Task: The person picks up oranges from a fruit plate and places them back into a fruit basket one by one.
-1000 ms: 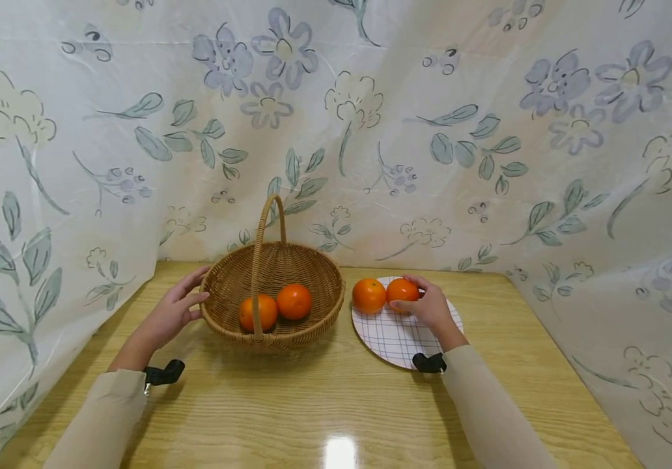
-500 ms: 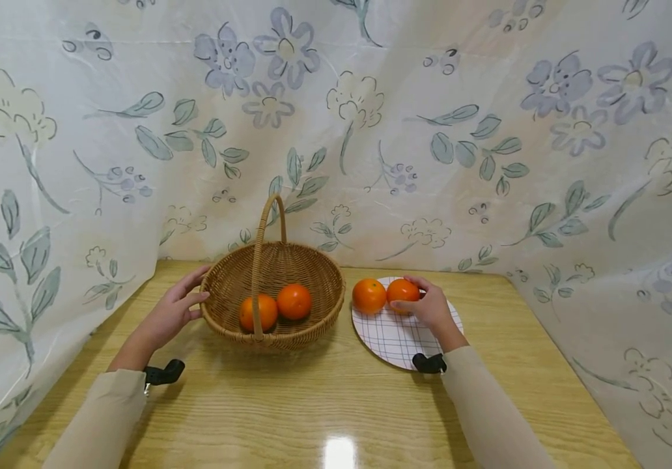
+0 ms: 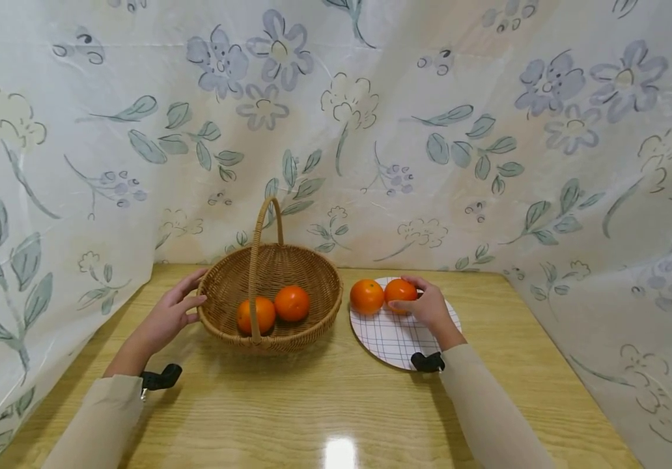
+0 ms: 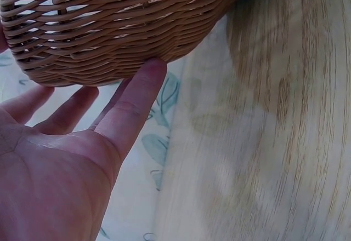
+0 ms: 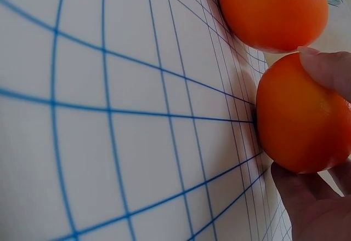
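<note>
A brown wicker basket [image 3: 297, 339] with an arched handle stands on the left side of the table. Two oranges [image 3: 292, 303] lie inside it. My left hand [image 3: 167, 316] is at the basket's left side, its extended fingertips touching the weave; the left wrist view shows the thumb [image 4: 137, 96] against the wicker wall. On a round white plate [image 3: 397, 342] with blue checked lines sit two more oranges. My right hand [image 3: 430, 306] grips the right-hand orange [image 5: 304, 115] between thumb and fingers. Beside it, to the left, is the other orange [image 3: 367, 297].
A wooden table [image 3: 289, 410] carries everything. Floral cloth [image 3: 406, 215] hangs close behind the basket and plate and along both sides. A narrow strip of table separates basket from plate.
</note>
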`<state>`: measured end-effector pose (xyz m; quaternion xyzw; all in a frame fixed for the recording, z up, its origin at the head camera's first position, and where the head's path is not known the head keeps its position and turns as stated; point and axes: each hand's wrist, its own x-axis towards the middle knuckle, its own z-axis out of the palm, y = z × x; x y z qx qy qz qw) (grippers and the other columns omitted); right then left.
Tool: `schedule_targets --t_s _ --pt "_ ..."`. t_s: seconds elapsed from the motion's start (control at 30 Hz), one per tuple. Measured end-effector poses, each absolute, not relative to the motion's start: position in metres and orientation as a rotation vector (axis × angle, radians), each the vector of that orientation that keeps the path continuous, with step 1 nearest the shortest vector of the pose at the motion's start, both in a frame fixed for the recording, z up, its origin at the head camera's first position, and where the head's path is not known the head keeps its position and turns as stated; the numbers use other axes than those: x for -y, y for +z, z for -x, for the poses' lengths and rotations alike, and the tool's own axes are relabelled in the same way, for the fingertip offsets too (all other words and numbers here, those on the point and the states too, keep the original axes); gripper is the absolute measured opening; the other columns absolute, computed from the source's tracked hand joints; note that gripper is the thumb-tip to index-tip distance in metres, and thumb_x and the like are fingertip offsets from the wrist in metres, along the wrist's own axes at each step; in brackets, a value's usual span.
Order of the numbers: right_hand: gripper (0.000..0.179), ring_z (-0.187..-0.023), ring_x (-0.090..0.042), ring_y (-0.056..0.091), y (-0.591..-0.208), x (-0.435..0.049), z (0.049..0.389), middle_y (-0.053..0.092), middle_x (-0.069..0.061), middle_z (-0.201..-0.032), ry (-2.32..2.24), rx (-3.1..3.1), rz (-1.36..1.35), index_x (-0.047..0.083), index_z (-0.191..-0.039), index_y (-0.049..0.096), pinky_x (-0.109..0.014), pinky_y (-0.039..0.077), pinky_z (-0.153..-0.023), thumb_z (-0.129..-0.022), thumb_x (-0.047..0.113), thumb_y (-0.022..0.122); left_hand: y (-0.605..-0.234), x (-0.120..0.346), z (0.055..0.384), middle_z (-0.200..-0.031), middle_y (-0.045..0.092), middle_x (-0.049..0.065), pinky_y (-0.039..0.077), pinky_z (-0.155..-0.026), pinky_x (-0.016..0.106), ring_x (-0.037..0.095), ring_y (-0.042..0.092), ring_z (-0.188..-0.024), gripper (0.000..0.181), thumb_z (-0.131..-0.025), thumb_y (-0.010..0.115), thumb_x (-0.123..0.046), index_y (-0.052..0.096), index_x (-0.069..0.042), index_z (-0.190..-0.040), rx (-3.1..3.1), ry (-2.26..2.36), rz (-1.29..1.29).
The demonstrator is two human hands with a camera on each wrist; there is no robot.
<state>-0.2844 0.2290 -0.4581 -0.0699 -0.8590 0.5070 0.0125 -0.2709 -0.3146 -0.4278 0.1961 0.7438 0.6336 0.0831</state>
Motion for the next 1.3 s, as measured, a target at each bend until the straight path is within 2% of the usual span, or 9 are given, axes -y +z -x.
schedule_targets --t_s 0.93,1.3 --pt "0.08 -0.138 -0.037 0.047 -0.4536 -0.2267 0.2816 0.049 -0.013 -0.154 1.513 2.72 0.201 0.018 -0.148 0.054 -0.052 0.041 -0.117 -0.079 0.03 0.091 -0.4265 0.3162 0.2689 -0.161 0.02 0.028 0.059 -0.091 0.027 0.011 0.052 -0.127 0.064 -0.11 0.047 -0.022 0.016 -0.007 -0.164 -2.224 1.895 -0.593" --pt "0.08 -0.131 -0.036 0.049 -0.4579 -0.2332 0.2822 0.05 -0.012 -0.151 1.551 2.69 0.218 0.019 -0.15 0.052 -0.051 0.043 -0.116 -0.081 0.036 0.089 -0.4283 0.3157 0.2696 -0.16 0.022 0.028 0.058 -0.09 0.026 0.015 0.052 -0.128 0.063 -0.111 0.046 -0.021 0.016 -0.008 -0.165 -2.227 1.894 -0.591"
